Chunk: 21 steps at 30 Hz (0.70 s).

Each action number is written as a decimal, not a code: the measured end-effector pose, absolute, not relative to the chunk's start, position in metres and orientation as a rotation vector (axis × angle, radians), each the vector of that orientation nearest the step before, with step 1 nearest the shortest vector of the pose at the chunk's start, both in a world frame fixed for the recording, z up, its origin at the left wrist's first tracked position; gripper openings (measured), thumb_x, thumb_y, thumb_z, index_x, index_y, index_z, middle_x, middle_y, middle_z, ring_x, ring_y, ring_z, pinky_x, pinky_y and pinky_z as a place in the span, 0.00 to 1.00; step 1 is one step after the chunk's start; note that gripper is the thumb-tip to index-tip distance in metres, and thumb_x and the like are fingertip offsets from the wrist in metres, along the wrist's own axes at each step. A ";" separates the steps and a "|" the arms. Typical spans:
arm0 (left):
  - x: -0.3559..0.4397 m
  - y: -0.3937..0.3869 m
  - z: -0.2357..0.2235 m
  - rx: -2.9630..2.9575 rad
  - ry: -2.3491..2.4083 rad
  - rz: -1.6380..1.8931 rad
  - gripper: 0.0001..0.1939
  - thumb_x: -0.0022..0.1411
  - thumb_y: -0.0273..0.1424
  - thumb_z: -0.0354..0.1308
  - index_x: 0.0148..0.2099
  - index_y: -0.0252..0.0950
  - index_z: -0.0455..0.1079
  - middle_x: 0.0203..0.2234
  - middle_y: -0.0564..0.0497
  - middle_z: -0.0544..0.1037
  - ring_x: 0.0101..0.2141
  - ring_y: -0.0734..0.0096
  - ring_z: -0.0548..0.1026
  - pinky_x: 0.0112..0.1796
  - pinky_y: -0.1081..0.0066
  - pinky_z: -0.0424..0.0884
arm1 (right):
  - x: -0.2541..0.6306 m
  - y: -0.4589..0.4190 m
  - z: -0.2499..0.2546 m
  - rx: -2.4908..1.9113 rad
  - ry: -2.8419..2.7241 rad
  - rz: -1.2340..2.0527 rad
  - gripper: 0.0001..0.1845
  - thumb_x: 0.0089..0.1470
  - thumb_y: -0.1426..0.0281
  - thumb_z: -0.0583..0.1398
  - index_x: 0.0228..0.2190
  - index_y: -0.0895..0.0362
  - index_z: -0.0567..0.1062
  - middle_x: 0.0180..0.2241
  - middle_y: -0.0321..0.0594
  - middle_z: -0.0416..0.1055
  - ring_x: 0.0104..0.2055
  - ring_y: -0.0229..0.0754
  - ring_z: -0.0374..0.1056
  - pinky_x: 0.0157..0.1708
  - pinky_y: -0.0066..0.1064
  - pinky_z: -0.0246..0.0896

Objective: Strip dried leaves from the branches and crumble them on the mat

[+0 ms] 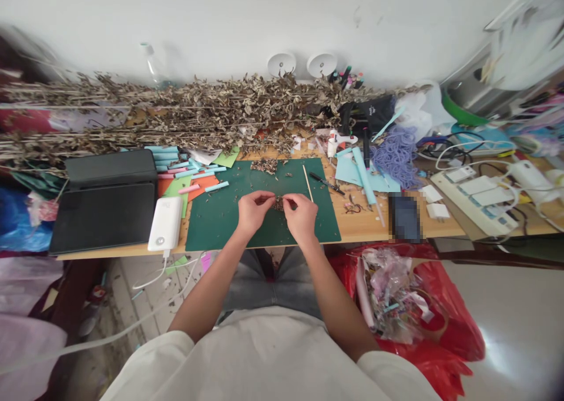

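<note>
Both my hands meet over the dark green cutting mat (220, 225) on the wooden desk. My left hand (252, 211) and my right hand (301, 214) are closed in pinches on a small clump of dried brown leaves (279, 202) held between them. A small heap of dried leaf bits (264, 165) lies at the mat's far edge. A thin wooden stick (307, 182) lies on the mat to the right of my hands.
Long dried leafy branches (176, 110) stretch along the back of the desk. A black case (103, 204), a white power bank (165, 223) and coloured paper rolls (194, 178) lie left. Scissors (326, 184), a glue gun (340, 140), a phone (404, 216) and a power strip (478, 198) lie right. A red bag (423, 313) sits below.
</note>
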<state>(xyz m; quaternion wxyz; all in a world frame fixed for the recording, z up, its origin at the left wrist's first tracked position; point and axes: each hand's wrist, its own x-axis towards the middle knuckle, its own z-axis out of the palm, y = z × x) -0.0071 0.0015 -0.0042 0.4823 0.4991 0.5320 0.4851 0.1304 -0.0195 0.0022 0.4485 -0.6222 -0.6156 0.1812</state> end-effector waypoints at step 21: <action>-0.005 0.003 -0.006 1.393 1.318 1.140 0.06 0.52 0.26 0.62 0.34 0.34 0.77 0.28 0.49 0.81 0.29 0.68 0.78 0.35 0.68 0.75 | 0.125 -0.018 -0.003 -1.505 -1.471 0.492 0.07 0.51 0.72 0.58 0.30 0.56 0.78 0.30 0.40 0.76 0.30 0.42 0.71 0.34 0.33 0.68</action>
